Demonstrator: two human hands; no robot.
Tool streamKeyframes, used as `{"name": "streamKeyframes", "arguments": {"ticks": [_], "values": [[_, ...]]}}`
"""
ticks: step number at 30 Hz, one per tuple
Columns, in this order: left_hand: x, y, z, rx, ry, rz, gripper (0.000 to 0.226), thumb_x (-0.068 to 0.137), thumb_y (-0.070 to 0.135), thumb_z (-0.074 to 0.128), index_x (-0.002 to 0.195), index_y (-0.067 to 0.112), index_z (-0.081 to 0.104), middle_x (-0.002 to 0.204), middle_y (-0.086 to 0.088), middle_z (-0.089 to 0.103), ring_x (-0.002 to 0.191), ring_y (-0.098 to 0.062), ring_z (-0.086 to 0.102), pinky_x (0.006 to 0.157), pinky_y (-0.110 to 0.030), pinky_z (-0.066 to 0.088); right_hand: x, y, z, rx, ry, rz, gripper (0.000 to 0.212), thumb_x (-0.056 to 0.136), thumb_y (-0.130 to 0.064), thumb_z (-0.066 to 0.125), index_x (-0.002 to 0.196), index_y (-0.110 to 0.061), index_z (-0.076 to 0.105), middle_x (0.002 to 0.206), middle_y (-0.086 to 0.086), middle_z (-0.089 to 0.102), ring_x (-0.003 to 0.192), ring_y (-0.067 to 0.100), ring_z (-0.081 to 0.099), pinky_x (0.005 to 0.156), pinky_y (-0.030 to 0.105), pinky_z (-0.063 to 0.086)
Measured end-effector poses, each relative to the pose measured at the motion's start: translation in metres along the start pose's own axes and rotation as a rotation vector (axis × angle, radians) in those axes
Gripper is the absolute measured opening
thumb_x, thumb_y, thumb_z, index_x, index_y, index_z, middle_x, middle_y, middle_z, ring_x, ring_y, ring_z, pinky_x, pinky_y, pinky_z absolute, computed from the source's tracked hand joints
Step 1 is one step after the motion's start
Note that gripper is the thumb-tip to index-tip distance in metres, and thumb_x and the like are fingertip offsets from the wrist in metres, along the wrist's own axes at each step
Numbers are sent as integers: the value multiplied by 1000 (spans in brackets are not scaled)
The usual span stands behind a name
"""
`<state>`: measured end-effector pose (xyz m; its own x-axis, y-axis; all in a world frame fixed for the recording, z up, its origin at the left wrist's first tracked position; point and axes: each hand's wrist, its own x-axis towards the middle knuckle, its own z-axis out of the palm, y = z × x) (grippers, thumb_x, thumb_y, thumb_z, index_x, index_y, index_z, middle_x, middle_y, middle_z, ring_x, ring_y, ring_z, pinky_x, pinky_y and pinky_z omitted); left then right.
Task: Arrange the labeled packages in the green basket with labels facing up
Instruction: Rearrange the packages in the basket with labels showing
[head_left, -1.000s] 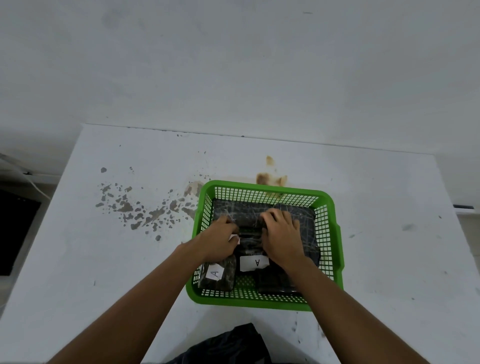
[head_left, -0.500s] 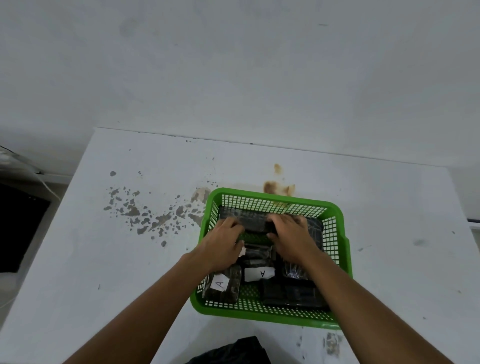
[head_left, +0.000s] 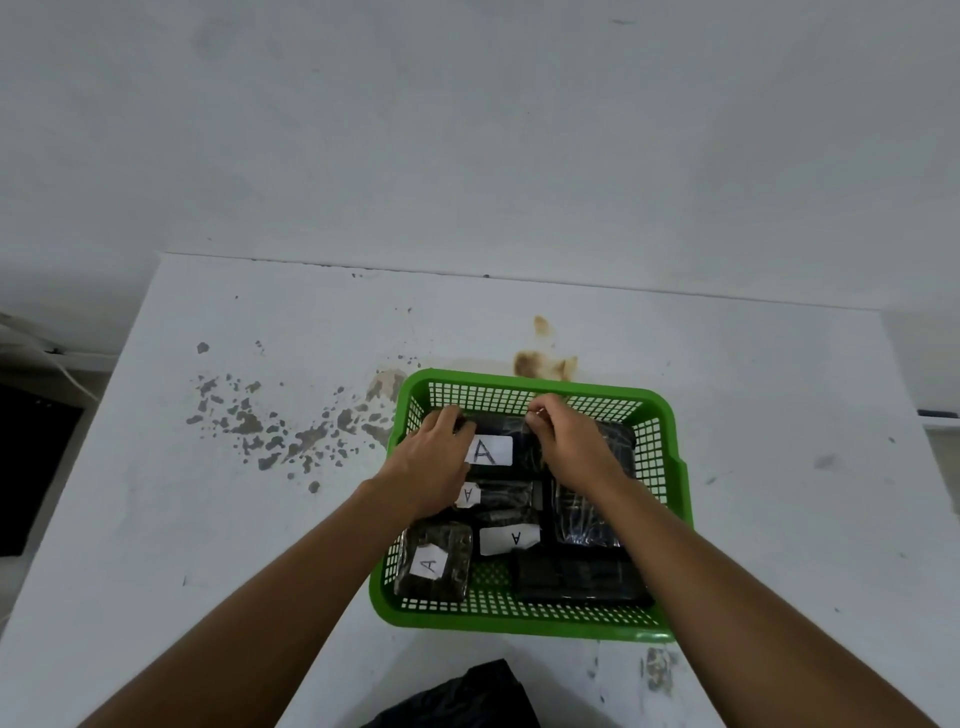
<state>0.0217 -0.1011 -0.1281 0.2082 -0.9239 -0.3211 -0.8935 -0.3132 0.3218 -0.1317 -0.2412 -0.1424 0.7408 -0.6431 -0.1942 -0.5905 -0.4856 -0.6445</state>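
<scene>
A: Checked what was hidden. Far package (head_left: 511, 451) partly covered at both ends by left hand (head_left: 434, 462) and right hand (head_left: 574, 452); fingertips tucked over its far edge, so depth of grip not readable. Second small label (head_left: 468, 493) half under left hand.

B: Grip state?

A: Both hands curled closed on far package, one at each end. Lifted or resting, couldn't tell.

B: Location, orientation?

A: Inside green basket (head_left: 670, 467), against its far wall. Long axis ran left-right, parallel to that wall. Big "A" label (head_left: 491, 450) faced up, letter upright toward viewer.

B: Surroundings?

A: Relative to basket: near-left corner held wrapped package (head_left: 434, 558), "A" label up, tilted. Centre had loose-looking "A" label (head_left: 510, 539) on a dark bundle. Right side and near-right held dark packages (head_left: 584, 574), no readable label, film glare. Basket sat on white table (head_left: 260, 519); grey chipped spots left of basket, brown stain (head_left: 540, 361) just past far wall. Dark fabric (head_left: 467, 696) near of basket, cut off by frame edge.
</scene>
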Motion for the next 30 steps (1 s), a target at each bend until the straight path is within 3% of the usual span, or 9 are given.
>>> {"name": "streamKeyframes", "arguments": {"ticks": [2, 4, 6, 8, 12, 15, 18, 24, 30], "values": [[1, 0, 3, -5, -42, -4, 54, 91, 20, 55, 140, 7, 34, 147, -16, 26, 136, -33, 30, 106, -44, 43, -3, -1, 3, -40, -16, 34, 26, 100, -36, 42, 103, -13, 54, 84, 1, 60, 71, 14, 58, 61, 31, 41], [4, 0, 5, 0, -69, -6, 57, 91, 21, 56, 141, 5, 33, 148, -18, 24, 138, -34, 27, 108, -45, 41, -6, 0, 7, -106, -63, 39, 34, 101, -35, 42, 119, -9, 52, 111, 11, 59, 98, 26, 59, 80, 38, 48], [6, 0, 5, 10, -94, -16, 58, 91, 22, 57, 141, 5, 33, 149, -19, 23, 138, -35, 26, 106, -46, 43, -13, 2, 12, -209, -135, 35, 47, 99, -33, 47, 139, -9, 39, 142, 16, 40, 121, 34, 48, 101, 50, 43], [9, 0, 4, 31, -122, -19, 56, 91, 23, 57, 139, 6, 35, 149, -19, 22, 139, -34, 25, 104, -47, 45, -22, 4, 17, -309, -153, -2, 58, 95, -28, 54, 146, -15, 28, 155, 14, 21, 128, 34, 44, 108, 54, 34], [10, 1, 6, 81, -176, -44, 53, 86, 21, 65, 132, 9, 43, 156, -18, 14, 143, -34, 19, 104, -49, 44, -36, 11, 24, -347, -31, -60, 50, 90, -24, 59, 136, -19, 41, 146, 9, 33, 129, 29, 41, 105, 50, 32], [8, 1, 7, 88, -203, -51, 61, 80, 27, 73, 132, 11, 44, 155, -17, 14, 143, -34, 20, 105, -50, 43, -40, 12, 27, -363, -50, -99, 47, 90, -42, 57, 131, -21, 48, 137, 4, 45, 129, 26, 39, 103, 47, 28], [10, 2, 5, 112, -224, -59, 72, 73, 34, 80, 131, 13, 42, 151, -14, 19, 140, -32, 24, 100, -50, 47, -43, 16, 30, -395, -135, -136, 60, 84, -55, 58, 134, -27, 44, 144, 2, 40, 136, 24, 31, 108, 46, 18], [14, 2, 6, 192, -140, -69, 68, 74, 10, 76, 132, 15, 40, 148, -14, 26, 135, -33, 30, 100, -48, 44, -39, 9, 29, -431, -102, -92, 56, 86, -43, 61, 136, -25, 43, 147, 2, 39, 136, 25, 30, 106, 47, 22], [14, 3, 10, 239, -91, -68, 72, 73, 6, 76, 134, 13, 39, 148, -14, 28, 135, -33, 31, 99, -47, 45, -44, 4, 31, -404, -55, -114, 44, 88, -45, 59, 127, -25, 52, 133, 4, 48, 125, 26, 40, 99, 44, 26]]}}
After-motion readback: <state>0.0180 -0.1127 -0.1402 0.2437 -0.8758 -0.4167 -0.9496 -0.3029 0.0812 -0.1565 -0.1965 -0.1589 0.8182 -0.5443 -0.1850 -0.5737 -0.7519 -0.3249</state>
